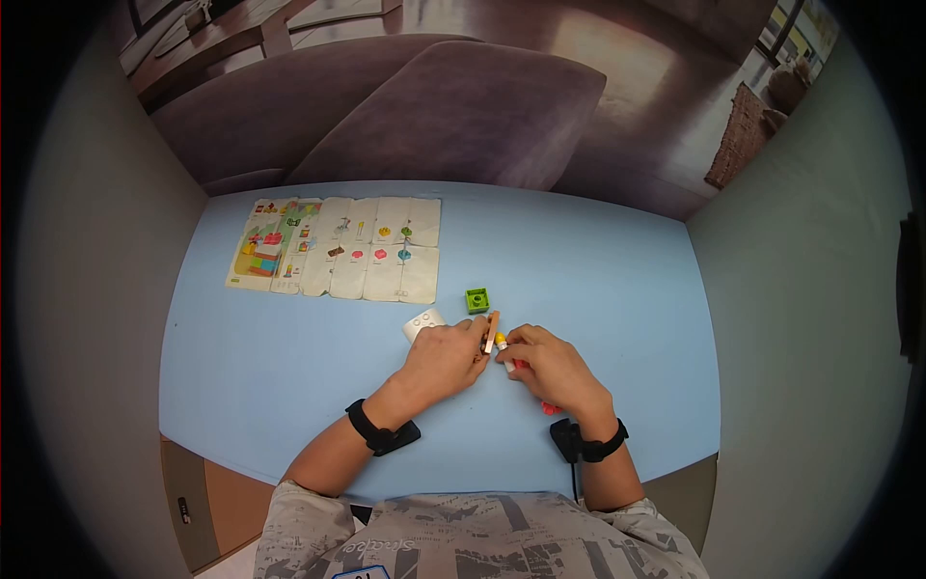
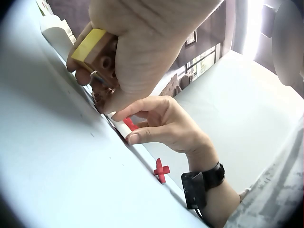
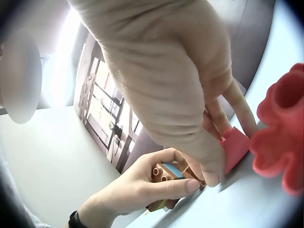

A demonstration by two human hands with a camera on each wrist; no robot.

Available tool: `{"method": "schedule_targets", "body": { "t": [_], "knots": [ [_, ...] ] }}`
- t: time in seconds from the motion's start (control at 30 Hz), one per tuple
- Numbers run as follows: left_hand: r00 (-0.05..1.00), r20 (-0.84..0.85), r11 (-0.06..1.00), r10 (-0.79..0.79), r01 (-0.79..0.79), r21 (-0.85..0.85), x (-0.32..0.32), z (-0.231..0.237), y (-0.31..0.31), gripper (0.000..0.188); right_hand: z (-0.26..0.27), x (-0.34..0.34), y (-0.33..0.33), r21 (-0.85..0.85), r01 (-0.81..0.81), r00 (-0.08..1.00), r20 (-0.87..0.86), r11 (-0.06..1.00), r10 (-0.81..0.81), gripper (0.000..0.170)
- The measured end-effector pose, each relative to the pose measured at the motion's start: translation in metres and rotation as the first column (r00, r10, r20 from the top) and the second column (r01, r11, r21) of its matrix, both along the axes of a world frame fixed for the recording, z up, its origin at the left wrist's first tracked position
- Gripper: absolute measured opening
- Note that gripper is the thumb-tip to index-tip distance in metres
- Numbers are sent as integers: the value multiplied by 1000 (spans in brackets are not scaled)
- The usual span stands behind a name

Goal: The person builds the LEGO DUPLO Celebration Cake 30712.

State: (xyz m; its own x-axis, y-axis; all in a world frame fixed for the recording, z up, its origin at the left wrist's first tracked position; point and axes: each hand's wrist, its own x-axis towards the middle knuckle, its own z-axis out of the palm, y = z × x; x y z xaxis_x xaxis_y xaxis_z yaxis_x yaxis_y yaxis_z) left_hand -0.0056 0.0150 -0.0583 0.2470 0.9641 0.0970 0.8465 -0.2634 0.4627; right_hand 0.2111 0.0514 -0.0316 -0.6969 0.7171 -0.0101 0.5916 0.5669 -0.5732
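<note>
One light blue worktop (image 1: 617,280) spans the scene. At its near edge is one person in a grey patterned shirt (image 1: 482,531). One creased paper sheet printed with coloured pictures (image 1: 386,280) lies at the far left.

Two bare hands meet near the middle. The left hand (image 1: 439,359) has its fingers clamped on one brown brick stack with yellow and blue parts (image 2: 99,51); how many bricks form it, I cannot tell. The right hand (image 1: 545,359) has its thumb and a finger pinched together on one slim white cylinder with a yellow tip (image 1: 508,361), just right of the stack. Two black wrist straps (image 1: 364,425) carry black boxes, one on each arm.

One white studded block (image 1: 422,322) lies left of the left hand, partly hidden by it. One bright green square block (image 1: 477,301) sits on the far side of the hands. One red flower-shaped piece (image 3: 280,128) lies nearer the person, by the right wrist. One pinkish-red block (image 3: 235,148) touches the right hand's fingers; whether they grip it, I cannot tell.
</note>
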Motion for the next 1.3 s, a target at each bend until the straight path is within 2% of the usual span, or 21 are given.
{"method": "schedule_targets", "body": {
  "t": [0.27, 0.47, 0.57, 0.67, 0.77, 0.87, 1.07, 1.17, 1.3],
  "knots": [
    [999, 39, 999, -5, 6, -41, -1, 4, -1, 35, 1, 1, 0, -8, 6, 1000, 9, 1000, -6, 24],
    [999, 50, 1000, -5, 6, -8, -2, 1, -1, 40, 1, 0, 0, -14, 7, 1000, 12, 1000, -7, 24],
    [998, 49, 997, 36, -32, -75, -4, 5, -1, 48, 2, 0, 0, -12, 9, 1000, 13, 1000, -9, 24],
    [998, -2, 994, 55, -55, -97, -12, 11, 6, 66, 3, -1, 0, -1, 8, 1000, 15, 1000, -8, 24],
    [991, -133, 986, 4, -26, -163, -20, 25, 13, 88, 3, -1, 0, 0, 11, 1000, 24, 1000, -11, 24],
    [972, -214, 980, -93, 51, -193, -23, 31, 20, 100, 2, -1, 1, -3, 6, 999, 32, 1000, -6, 25],
    [975, -196, 970, -104, 56, -235, -21, 34, 27, 98, 1, 0, 0, -3, 11, 1000, 29, 1000, -11, 27],
    [984, -152, 979, -95, 65, -191, -22, 28, 26, 93, 1, 0, 0, -8, 9, 999, 33, 1000, -8, 28],
    [994, -72, 975, -84, 67, -212, -26, 37, 24, 75, 2, 0, 0, -3, 1, 999, 33, 1000, -1, 28]
  ]
}}
